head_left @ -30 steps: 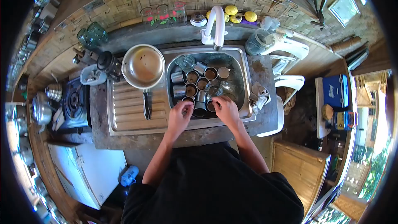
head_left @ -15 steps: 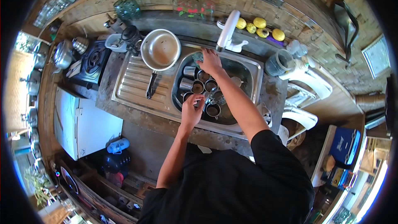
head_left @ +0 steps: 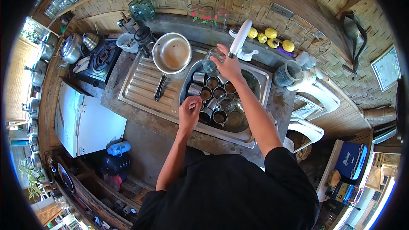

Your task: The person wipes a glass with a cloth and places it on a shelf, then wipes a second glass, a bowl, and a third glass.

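Observation:
My right hand (head_left: 230, 67) is closed around the side of a clear glass (head_left: 209, 62), which is tilted over the back left of the sink, next to the white tap (head_left: 241, 38). My left hand (head_left: 190, 111) is curled at the sink's left front edge, with its fingertips near the metal mugs; what it holds, if anything, is hidden. Several metal mugs (head_left: 220, 116) with brownish insides crowd the sink basin (head_left: 258, 121). A clear glass mug (head_left: 226, 102) lies among them, and a round glass piece (head_left: 235, 119) sits in the basin's front right.
A steel saucepan (head_left: 172, 53) stands on the ribbed drainboard (head_left: 140, 79), its black handle pointing forward. Yellow fruits (head_left: 271, 33) line the ledge behind the tap. A large clear container (head_left: 288, 73) is right of the sink. The gas stove (head_left: 102, 59) is far left.
My right hand has shifted right and lifted the glass, which now shows clearly. My left hand has drawn slightly left, and its fingers are more curled. The view has shifted a little.

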`<state>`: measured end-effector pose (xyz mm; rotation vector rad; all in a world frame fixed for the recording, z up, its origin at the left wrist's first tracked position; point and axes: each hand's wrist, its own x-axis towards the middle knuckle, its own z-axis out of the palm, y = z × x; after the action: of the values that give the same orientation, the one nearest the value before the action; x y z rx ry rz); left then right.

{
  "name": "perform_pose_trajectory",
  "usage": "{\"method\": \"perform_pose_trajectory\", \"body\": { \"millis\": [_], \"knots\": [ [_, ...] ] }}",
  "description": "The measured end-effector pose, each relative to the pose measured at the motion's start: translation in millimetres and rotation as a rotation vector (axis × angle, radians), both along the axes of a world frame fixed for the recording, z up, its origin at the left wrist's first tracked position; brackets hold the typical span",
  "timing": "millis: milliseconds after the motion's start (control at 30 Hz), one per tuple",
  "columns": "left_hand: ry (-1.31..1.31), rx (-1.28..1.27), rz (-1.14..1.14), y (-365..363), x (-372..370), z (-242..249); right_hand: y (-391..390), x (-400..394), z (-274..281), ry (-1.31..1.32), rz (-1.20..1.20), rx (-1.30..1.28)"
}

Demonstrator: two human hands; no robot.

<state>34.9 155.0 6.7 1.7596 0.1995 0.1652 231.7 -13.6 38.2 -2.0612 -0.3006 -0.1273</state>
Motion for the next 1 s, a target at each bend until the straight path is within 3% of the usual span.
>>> {"method": "perform_pose_trajectory", "body": {
  "millis": [100,167,233,367,500,533,633,767,800,900,1000],
  "knots": [
    [-0.109,0.168,0.045,-15.4,11.5,22.7,-13.4,-32.9,22.7,0.04,0.066,0.06],
    [-0.139,0.294,0.001,-23.1,17.3,23.0,-25.7,-61.5,17.6,-0.088,0.124,0.022],
    [-0.262,0.435,-0.013,-39.5,19.8,16.2,-34.6,-94.4,25.9,-0.043,0.179,-0.031],
    [-0.355,0.284,-0.1,-65.4,21.7,-0.5,-50.7,-150.4,26.5,0.14,0.128,0.096],
    [-0.151,0.136,-0.207,-94.9,-2.2,23.6,-75.9,-196.4,38.6,0.316,-0.01,0.184],
    [-0.202,0.193,-0.19,-104.0,-6.8,20.8,-82.7,-206.3,35.6,0.372,-0.036,0.229],
    [-0.312,0.259,-0.322,-129.7,-14.3,17.7,-103.0,-236.7,1.5,0.077,-0.169,0.102],
    [-0.31,0.221,-0.405,-163.1,-21.8,12.1,-153.9,-271.0,-10.2,-0.083,-0.423,-0.187],
    [-0.285,0.147,-0.396,-169.1,-21.9,11.5,-169.6,-276.4,-15.5,-0.068,-0.418,-0.166],
    [-0.258,0.073,-0.349,-175.7,-21.4,6.5,-198.6,-300.7,-3.5,0.033,-0.286,-0.553],
    [-0.246,0.03,-0.3,-174.3,-21.7,-2.2,-210.2,-310.4,-23.6,0.138,-0.17,-0.583]
  ]
}}
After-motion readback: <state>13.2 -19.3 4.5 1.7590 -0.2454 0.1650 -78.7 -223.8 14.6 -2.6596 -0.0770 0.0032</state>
